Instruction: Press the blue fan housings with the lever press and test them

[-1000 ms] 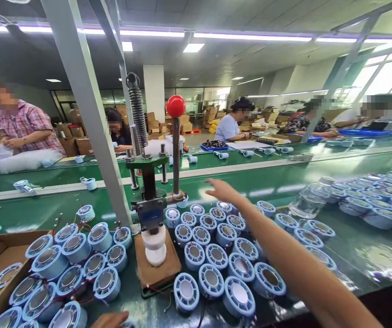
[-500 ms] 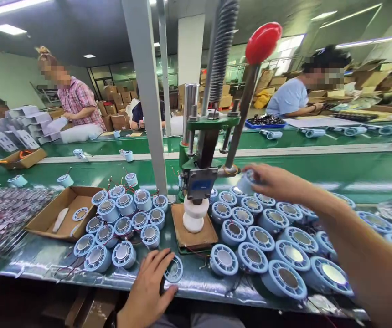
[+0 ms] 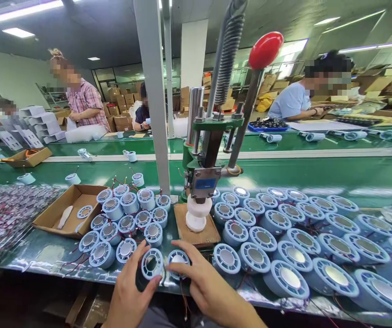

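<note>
Now the left hand (image 3: 127,291) curves thumb and fingers, part-way open, about the rim of a light-blue ring (image 3: 160,264), while the right hand (image 3: 213,282) has its fingers bent round a wired blue unit (image 3: 178,258) just beside it, both by the near edge of the tabletop (image 3: 54,253). The right hand has just come back from beside the press lever (image 3: 245,123), which seems to leave both parts ready within reach. Beyond, similar units (image 3: 262,238) crowd both sides of the hand press (image 3: 204,182); leftward sits a cardboard box (image 3: 56,230), and a green conveyor (image 3: 301,175) runs past the far edge.
</note>
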### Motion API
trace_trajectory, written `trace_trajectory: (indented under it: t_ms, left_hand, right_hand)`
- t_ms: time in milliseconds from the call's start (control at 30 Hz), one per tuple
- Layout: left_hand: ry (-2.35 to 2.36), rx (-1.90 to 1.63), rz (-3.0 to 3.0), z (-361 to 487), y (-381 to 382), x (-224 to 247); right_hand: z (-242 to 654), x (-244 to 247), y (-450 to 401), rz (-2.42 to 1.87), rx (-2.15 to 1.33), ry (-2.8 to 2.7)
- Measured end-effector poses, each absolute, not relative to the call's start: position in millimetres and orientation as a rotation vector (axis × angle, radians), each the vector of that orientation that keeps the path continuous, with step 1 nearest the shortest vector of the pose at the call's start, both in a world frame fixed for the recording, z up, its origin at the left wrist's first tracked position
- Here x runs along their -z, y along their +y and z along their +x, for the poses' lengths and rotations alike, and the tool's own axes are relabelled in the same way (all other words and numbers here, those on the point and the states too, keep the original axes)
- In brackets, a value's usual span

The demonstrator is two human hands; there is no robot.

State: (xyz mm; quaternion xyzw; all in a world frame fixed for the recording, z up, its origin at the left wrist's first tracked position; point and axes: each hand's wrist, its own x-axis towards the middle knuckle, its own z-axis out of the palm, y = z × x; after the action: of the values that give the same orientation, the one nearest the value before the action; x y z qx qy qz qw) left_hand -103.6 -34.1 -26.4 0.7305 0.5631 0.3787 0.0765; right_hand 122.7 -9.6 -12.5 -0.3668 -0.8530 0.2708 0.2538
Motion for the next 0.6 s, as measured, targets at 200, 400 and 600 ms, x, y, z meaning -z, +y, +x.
trace_trajectory:
  t_ms: [200,400,600]
  left_hand:
    - [1.521,-1.020,2.310,-67.9,-29.7,21.5]
    - [1.573,-0.879,2.180,-47.6,-21.6,23.9]
    - [1.618,-0.964,2.036,-43.3,-27.6,32.1]
  right_hand:
    - [102.5,76.4,-28.4,-1.176,-0.486,-1.803]
    - [94.7,88.3,-25.2,-1.201,-0.452,-1.687]
    - [95.6,82.1,-25.1,-1.145,-0.536,-1.630]
